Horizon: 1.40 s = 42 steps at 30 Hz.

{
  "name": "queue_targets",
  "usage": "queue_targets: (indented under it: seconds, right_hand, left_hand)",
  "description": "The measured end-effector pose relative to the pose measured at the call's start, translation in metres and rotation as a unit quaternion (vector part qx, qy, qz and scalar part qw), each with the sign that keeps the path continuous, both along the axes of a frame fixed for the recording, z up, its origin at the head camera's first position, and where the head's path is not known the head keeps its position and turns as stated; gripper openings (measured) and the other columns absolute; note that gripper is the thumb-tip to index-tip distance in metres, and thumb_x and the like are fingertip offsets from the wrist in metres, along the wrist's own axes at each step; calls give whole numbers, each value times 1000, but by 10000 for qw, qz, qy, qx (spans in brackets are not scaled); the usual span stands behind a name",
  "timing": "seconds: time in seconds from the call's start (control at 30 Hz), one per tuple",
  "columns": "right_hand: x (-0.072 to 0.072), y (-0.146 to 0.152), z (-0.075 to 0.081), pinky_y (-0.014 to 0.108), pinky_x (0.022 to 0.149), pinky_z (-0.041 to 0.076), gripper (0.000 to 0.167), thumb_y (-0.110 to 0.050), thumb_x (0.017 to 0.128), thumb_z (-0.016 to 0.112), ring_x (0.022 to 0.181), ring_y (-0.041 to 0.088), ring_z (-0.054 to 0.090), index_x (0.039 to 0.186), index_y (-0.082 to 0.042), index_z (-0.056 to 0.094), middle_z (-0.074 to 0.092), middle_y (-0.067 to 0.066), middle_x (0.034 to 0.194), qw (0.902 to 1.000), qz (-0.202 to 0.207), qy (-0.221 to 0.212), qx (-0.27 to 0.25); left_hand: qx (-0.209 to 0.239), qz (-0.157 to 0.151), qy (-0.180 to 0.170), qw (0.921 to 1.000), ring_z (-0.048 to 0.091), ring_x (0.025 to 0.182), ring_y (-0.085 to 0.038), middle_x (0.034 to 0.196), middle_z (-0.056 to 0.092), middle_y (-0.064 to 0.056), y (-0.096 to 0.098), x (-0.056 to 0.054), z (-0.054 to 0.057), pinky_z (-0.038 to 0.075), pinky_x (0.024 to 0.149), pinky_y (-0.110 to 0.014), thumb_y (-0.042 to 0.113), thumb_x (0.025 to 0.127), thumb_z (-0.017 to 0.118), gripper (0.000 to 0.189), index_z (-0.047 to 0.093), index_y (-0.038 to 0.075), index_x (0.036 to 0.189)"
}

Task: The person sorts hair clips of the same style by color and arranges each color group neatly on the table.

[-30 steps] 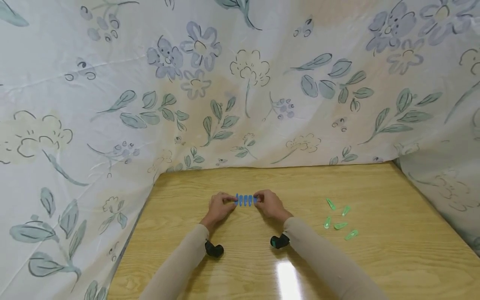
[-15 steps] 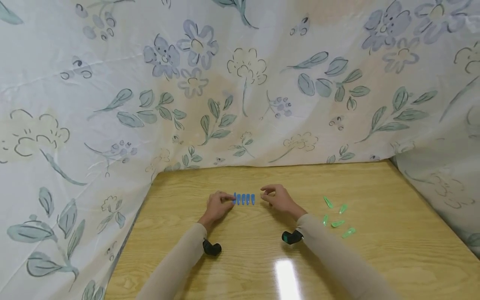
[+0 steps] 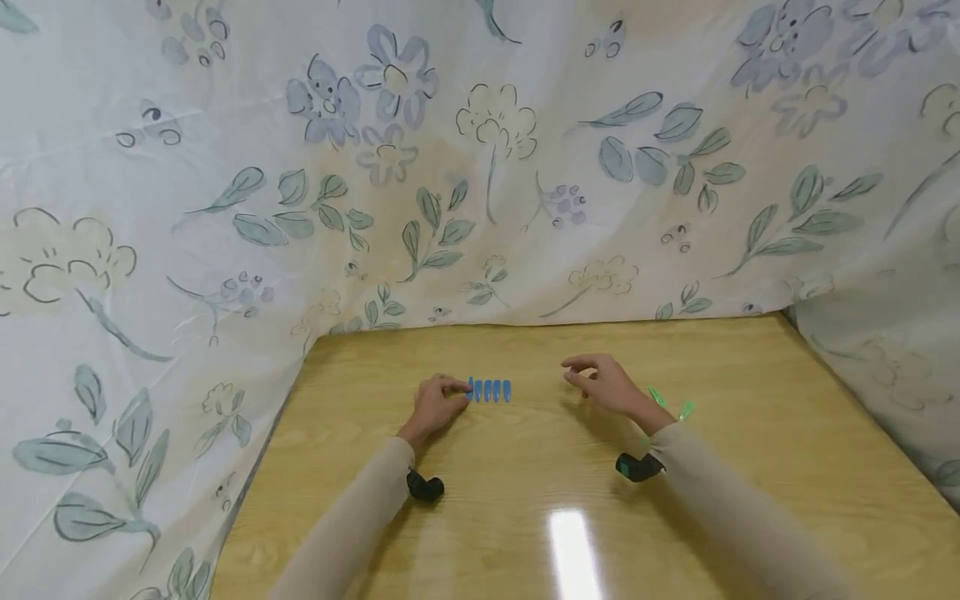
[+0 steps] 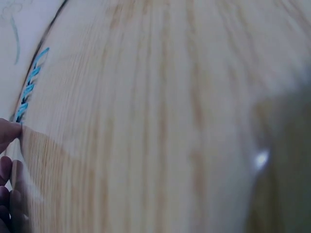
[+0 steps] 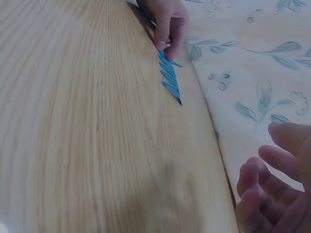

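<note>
Several blue snap hair clips (image 3: 497, 391) lie side by side in a short row on the wooden table. At the row's left end my left hand (image 3: 435, 403) pinches the leftmost blue clip (image 3: 470, 388) between thumb and forefinger. The right wrist view shows this left hand (image 5: 167, 22) at the far end of the blue clips (image 5: 170, 80). My right hand (image 3: 606, 385) is raised over the table, right of the row, its fingers loosely bent and holding nothing. Green snap hair clips (image 3: 687, 409) lie beyond its wrist, partly hidden by the arm.
The wooden table (image 3: 525, 475) ends at a floral cloth (image 3: 510, 208) hanging along its back and sides. Light glares off the tabletop (image 3: 573, 550) near the front. A black wrist camera (image 3: 425, 487) is worn on the left wrist, another black camera (image 3: 637, 467) on the right.
My right hand has let go of the right end of the blue row and moved right, and its arm now covers some green clips. My left hand has stayed at the leftmost blue clip.
</note>
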State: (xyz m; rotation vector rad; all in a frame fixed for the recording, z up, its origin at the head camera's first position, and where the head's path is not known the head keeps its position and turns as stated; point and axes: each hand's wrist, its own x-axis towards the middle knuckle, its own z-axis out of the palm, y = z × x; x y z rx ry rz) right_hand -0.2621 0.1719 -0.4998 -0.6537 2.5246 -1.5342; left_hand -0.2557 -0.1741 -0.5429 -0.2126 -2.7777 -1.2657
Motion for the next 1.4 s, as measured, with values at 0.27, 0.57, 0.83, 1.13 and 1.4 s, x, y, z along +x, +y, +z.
queue_targets:
  seconds: [0.27,0.57,0.83,1.13,1.4]
  right_hand:
    - [3,33,6,38,59,56,41,-19,104,58,69,39,64,136,8,58,62,30,124,9998,8,128,172]
    - [13,71,19,28,53,49,43,-22,105,57,70,30,65,137,6,57,63,30,128,9982,-365,155,449]
    - [16,101,20,25,49,46,42,-17,105,56,63,20,61,138,10,55,62,32,123,9970,-600,263,406]
    - [17,116,15,25,47,46,43,-8,101,61,58,13,58,136,14,53,61,31,116,9964,-624,335,458]
    - [21,127,14,26,48,47,44,-14,100,64,58,19,60,134,12,55,61,30,116,9959,-691,334,473]
  left_hand:
    - [-40,134,-56,9999,53,123,-35,118,68,-9,0,-5,7,26,113,-59,15,86,77,14,82,16,99]
    - [-11,156,8,9999,53,123,-35,119,67,-11,-2,-7,8,27,111,-59,16,87,77,13,82,14,99]
    - [106,110,78,9999,58,118,-31,117,70,-9,-6,-12,8,32,109,-54,17,87,78,14,82,16,100]
    - [501,89,-57,9987,59,117,-30,118,69,-10,-4,-12,9,43,105,-50,15,88,76,16,80,14,104]
    - [1360,-3,-437,9897,60,108,-26,119,67,-17,-4,-7,8,50,95,-43,11,91,72,24,77,6,114]
